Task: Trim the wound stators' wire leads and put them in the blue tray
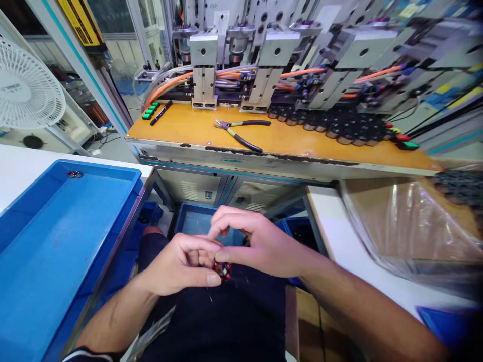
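Dark clothing (234, 317) lies nearest me; above it, my left hand (181, 264) pinches a red-spotted ring (223, 270), while my right hand (260, 242) rests its thumb at the upper edge, gripping or not I cannot tell

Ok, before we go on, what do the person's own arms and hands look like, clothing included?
Both the left hand and the right hand are bare, with no gloves or visible jewellery. The left forearm runs bare down to a dark sleeve with white trim. The right forearm is bare to the picture's edge, its sleeve out of view.
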Demonstrator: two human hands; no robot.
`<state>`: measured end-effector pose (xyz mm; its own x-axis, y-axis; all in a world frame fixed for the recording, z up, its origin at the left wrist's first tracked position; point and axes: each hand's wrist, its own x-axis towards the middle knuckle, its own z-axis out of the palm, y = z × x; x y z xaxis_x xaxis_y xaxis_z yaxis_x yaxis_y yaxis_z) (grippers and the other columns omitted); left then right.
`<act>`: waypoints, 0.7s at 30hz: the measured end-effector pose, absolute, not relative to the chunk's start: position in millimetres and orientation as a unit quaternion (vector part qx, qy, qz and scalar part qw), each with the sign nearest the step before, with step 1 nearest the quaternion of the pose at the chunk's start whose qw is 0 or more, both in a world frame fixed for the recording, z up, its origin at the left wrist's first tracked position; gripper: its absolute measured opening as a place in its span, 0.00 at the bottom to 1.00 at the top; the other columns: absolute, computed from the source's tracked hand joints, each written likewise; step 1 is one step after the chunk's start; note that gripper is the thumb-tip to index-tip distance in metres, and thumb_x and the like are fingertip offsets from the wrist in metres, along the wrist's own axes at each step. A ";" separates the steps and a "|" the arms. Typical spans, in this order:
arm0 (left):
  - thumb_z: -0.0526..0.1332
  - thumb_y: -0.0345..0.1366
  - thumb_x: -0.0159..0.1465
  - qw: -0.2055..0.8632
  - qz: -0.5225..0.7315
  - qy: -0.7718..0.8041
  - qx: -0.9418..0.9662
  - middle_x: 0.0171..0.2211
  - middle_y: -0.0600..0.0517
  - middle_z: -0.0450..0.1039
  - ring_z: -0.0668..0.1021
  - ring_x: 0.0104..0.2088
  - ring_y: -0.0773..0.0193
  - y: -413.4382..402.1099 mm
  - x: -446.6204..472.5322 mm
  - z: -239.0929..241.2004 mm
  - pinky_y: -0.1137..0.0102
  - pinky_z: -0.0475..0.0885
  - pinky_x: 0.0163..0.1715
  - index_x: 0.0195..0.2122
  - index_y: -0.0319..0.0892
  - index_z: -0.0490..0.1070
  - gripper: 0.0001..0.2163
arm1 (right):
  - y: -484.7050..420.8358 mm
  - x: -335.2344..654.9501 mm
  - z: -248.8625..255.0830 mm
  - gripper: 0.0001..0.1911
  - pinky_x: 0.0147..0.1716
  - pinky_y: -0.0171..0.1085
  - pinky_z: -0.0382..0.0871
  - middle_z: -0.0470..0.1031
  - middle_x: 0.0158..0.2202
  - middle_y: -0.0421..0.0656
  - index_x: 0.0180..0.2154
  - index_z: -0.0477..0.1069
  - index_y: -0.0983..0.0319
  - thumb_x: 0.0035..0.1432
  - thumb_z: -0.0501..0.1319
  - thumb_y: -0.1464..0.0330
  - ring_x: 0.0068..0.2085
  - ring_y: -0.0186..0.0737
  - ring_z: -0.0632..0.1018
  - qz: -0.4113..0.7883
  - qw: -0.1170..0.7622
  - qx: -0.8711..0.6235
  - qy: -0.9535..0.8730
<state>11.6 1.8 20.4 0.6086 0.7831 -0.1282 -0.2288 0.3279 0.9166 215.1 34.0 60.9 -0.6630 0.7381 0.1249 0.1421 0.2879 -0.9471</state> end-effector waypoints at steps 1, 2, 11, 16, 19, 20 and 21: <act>0.73 0.32 0.50 0.765 0.326 0.291 0.474 0.24 0.55 0.72 0.69 0.22 0.75 1.7 12.1 20.2 0.78 0.67 0.24 0.36 0.39 0.81 0.11 | 35.6 211.2 61.0 0.06 0.39 0.32 0.67 0.72 0.34 0.40 0.33 0.75 0.63 0.58 0.67 0.66 0.37 0.32 0.73 0.518 0.290 -0.280 -0.755; 0.73 0.32 0.50 0.765 0.324 0.294 0.472 0.24 0.55 0.72 0.68 0.22 0.75 1.5 11.9 19.3 0.78 0.67 0.24 0.36 0.38 0.81 0.11 | 36.4 208.1 60.7 0.07 0.37 0.32 0.66 0.72 0.33 0.40 0.30 0.74 0.64 0.59 0.65 0.67 0.35 0.31 0.73 0.514 0.297 -0.278 -0.755; 0.74 0.31 0.49 0.711 0.438 0.288 0.469 0.41 0.46 0.79 0.78 0.31 0.69 -0.6 4.7 7.6 0.75 0.73 0.32 0.40 0.42 0.81 0.15 | 16.5 211.5 60.7 0.12 0.32 0.31 0.62 0.72 0.27 0.36 0.25 0.70 0.62 0.60 0.62 0.66 0.31 0.30 0.71 0.500 0.313 -0.448 -0.672; 0.75 0.32 0.49 0.697 0.448 0.274 0.488 0.40 0.45 0.78 0.79 0.36 0.63 0.3 8.9 4.6 0.70 0.75 0.36 0.38 0.41 0.81 0.14 | 7.3 212.5 69.9 0.10 0.29 0.31 0.62 0.73 0.27 0.37 0.28 0.73 0.62 0.59 0.62 0.64 0.30 0.31 0.71 0.561 0.250 -0.471 -0.633; 0.74 0.30 0.49 0.705 0.443 0.270 0.484 0.40 0.46 0.78 0.78 0.34 0.66 -0.3 9.7 4.3 0.72 0.75 0.34 0.38 0.41 0.81 0.14 | 7.0 211.5 75.2 0.08 0.27 0.30 0.60 0.72 0.25 0.35 0.29 0.74 0.62 0.59 0.61 0.66 0.27 0.29 0.69 0.573 0.213 -0.470 -0.637; 0.74 0.30 0.49 0.709 0.440 0.268 0.481 0.40 0.46 0.77 0.78 0.34 0.67 -0.7 9.5 4.5 0.73 0.75 0.34 0.39 0.41 0.81 0.14 | 7.3 211.3 76.5 0.08 0.26 0.29 0.59 0.71 0.24 0.35 0.29 0.74 0.62 0.59 0.61 0.67 0.27 0.28 0.68 0.571 0.201 -0.469 -0.643; 0.74 0.29 0.49 0.714 0.438 0.266 0.478 0.41 0.47 0.77 0.78 0.33 0.68 -1.2 9.3 4.9 0.75 0.74 0.33 0.39 0.41 0.81 0.14 | 7.7 211.1 77.7 0.08 0.25 0.29 0.58 0.70 0.24 0.34 0.29 0.74 0.62 0.60 0.60 0.67 0.26 0.28 0.67 0.566 0.191 -0.469 -0.650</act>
